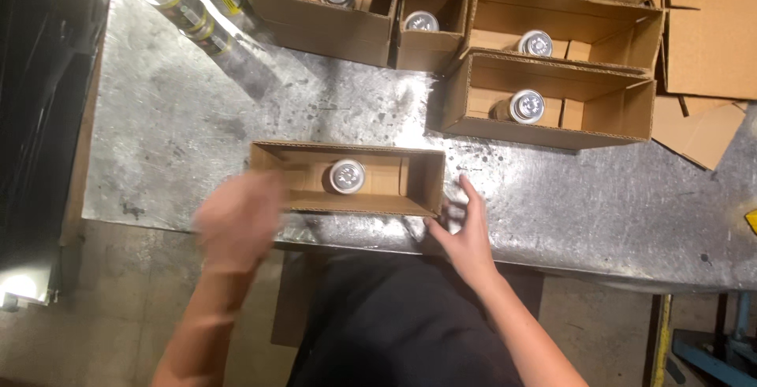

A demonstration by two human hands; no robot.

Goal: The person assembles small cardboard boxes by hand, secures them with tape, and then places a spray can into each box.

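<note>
Below, at the near edge of the metal desk (552,198), a long open cardboard box (355,198) is seen lying lengthwise, with one upright can (347,175) standing in its middle, silver top turned up to the camera. The left hand (236,217) is held at the box's left end, overlapping its near corner; it is smeared by motion, so whether the fingers are curled or spread, and whether the card is gripped, cannot be told. Its forearm is angled up from the lower left. The right hand (465,229) is held open, fingers extended and slightly fanned, the tips pointed away from the body, just beside the box's right end; nothing is held in it, and whether the thumb side is touching the card cannot be told. Its forearm is stretched in from the lower right, wrist straight.

Farther back on the desk, several more open boxes (552,103) of the same kind are set close together, a single can standing in each. At the upper left, loose cans (181,0) with yellow and dark labels are laid on their sides. Flat cardboard sheets (702,40) are stacked at the right edge. A dark garment is seen between the two forearms
</note>
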